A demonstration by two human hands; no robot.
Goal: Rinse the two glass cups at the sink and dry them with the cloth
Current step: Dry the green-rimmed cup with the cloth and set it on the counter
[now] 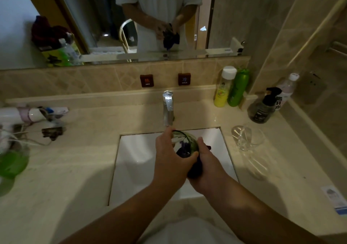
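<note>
1. Over the sink [131, 168], just below the tap [168, 108], the left hand [170, 155] curls its fingers round a glass cup [183, 140]; the cup lies tilted, its mouth pointing up toward the tap, its long axis running back toward the person.
2. The right hand [208, 166] grips a dark cloth [195, 170] pushed into the cup.
3. A second glass cup [247, 137] stands on the counter [75, 168] beside the sink's right edge.
</note>
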